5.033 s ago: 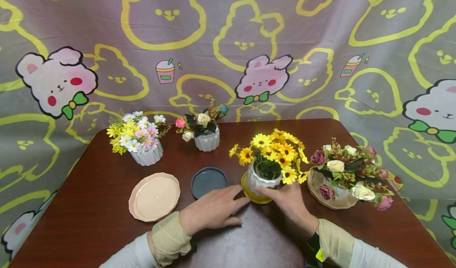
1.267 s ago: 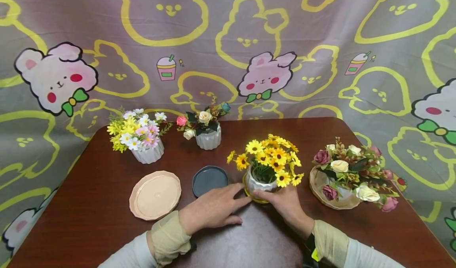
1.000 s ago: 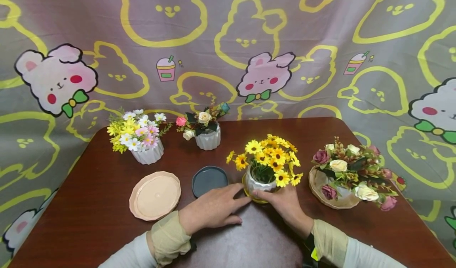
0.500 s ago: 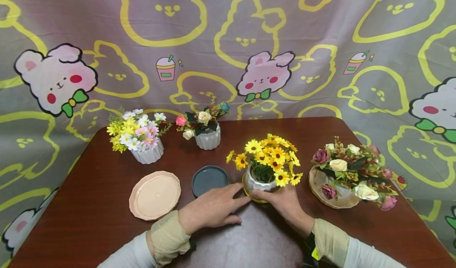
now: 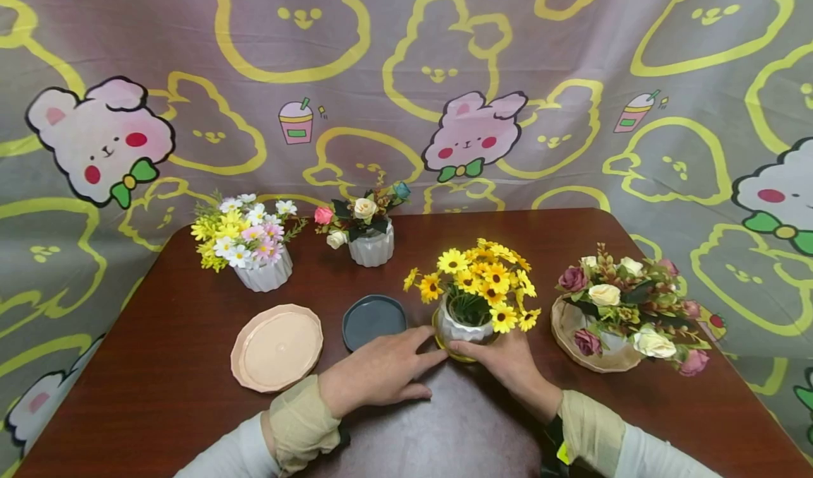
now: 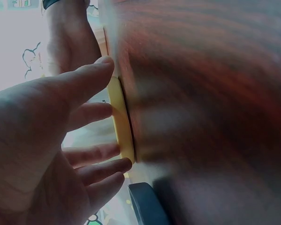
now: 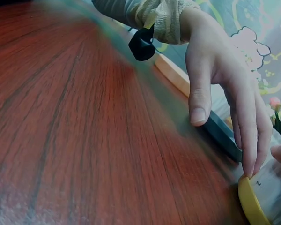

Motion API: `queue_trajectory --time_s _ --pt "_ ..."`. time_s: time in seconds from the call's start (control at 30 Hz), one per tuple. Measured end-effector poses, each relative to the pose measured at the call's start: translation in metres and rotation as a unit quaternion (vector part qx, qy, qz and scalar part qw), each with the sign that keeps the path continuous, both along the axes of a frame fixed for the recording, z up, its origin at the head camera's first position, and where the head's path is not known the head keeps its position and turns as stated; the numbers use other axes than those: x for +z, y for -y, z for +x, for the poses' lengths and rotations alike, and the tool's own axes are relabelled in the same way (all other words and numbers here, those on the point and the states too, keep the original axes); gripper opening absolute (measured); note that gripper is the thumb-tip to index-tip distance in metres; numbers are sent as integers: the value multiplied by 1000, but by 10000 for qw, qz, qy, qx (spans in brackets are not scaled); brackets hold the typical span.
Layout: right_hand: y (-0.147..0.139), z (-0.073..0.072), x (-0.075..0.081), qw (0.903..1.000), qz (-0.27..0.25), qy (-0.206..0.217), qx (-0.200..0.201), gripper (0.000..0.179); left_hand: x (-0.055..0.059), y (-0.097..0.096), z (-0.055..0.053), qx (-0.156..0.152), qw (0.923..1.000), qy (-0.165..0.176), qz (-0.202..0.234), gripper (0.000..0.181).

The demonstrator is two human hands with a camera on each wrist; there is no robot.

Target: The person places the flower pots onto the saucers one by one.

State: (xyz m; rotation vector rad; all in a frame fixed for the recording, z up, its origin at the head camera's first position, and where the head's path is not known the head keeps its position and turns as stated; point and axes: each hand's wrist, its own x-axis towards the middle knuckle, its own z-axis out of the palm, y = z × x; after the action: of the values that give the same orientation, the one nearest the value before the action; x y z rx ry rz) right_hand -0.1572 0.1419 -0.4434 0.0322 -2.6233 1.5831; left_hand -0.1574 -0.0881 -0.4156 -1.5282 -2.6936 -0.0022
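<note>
Yellow daisy-like flowers point(image 5: 489, 280) fill a white ribbed pot point(image 5: 466, 332), upright on a yellow saucer point(image 5: 468, 359) right of the table's middle. My right hand point(image 5: 517, 368) grips the pot from the right, thumb across its front low down; the other fingers are hidden behind it. From the left, my left hand point(image 5: 381, 371) reaches over with its fingers extended. In the left wrist view its fingertips point(image 6: 124, 164) are at the edge of the yellow saucer point(image 6: 122, 122). The right wrist view also has the left hand's fingertips meeting the saucer's rim point(image 7: 248, 201).
A dark blue-grey saucer point(image 5: 375, 323) lies just beyond the left hand, with a peach saucer point(image 5: 276, 351) farther left. Two white flower pots point(image 5: 263, 275) point(image 5: 371, 246) stand at the back left. A pot of roses point(image 5: 603, 296) sits on a beige saucer point(image 5: 571, 347) at right.
Compared with five seconds ago, the daisy pot sits lower and slightly nearer on the yellow saucer, and the right hand has come down with it. Over the last second both hands hold still.
</note>
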Motion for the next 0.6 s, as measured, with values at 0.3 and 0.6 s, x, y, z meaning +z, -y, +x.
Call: queue_trajectory --time_s 0.3,0.6 --pt "-3 1 0 9995 303 -102 78 94 0 1 0 5 10000 48 6 62" --pt "-8 2 2 9968 783 124 -39 85 0 0 0 -4 10000 42 51 61"
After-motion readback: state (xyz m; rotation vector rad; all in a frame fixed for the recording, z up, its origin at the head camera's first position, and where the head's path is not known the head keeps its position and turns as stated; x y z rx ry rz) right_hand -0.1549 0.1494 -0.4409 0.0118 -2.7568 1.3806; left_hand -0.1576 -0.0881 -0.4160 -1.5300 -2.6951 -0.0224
